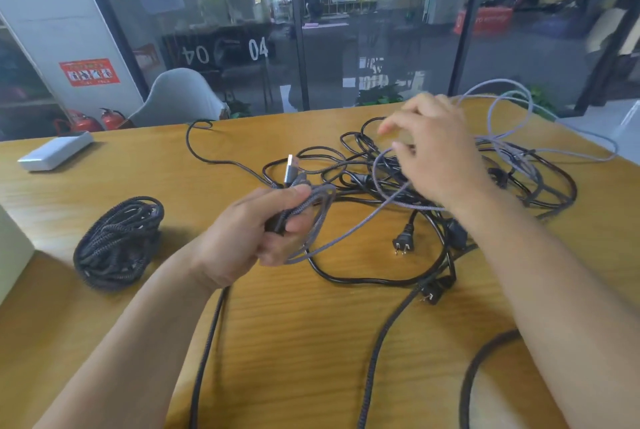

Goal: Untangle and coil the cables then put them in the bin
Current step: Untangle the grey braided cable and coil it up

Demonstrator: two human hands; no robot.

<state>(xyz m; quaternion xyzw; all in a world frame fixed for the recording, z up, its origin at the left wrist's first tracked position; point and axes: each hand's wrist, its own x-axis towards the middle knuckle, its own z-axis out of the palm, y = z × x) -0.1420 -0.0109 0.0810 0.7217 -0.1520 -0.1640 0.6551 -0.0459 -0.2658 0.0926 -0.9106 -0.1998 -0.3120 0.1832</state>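
**Hands work a grey cable loose from a tangle on a wooden bench**

While the left hand (pixel 258 236) grips several gathered loops of a grey braided cable (pixel 349 231), its fingers (pixel 298 224) curled round the bundle, a silver USB plug (pixel 290 168) stands up just above the thumb. From that bundle the grey cable runs right, passing under the right hand (pixel 438 154), then rises in pale loops over the far right corner of the bench (pixel 294 324). The right hand hovers above the tangle, blurred; its fingers (pixel 394 125) are loosely bent, and whether they pinch the grey strand crossing beneath them cannot be told.

Under and around that hand lies a heap of tangled black power cords (pixel 408 278), spread across the middle and right of the bench. One two-pin plug (pixel 403 243) lies near the middle of the bench, inside a wide black loop; a second two-pin plug (pixel 431 293) lies closer to the near edge, just outside that loop. Dark braided cable (pixel 207 342) trails from below the left wrist to the near edge, with two further dark strands to its right.

On the left side of the bench sits a coiled dark braided cable (pixel 117 245), well apart from the tangle. A white rectangular device (pixel 55 151) rests at the far left edge. Behind the bench stand a pale chair (pixel 176 96), two red fire extinguishers (pixel 93 122) and a glass partition marked "04" (pixel 258 48).
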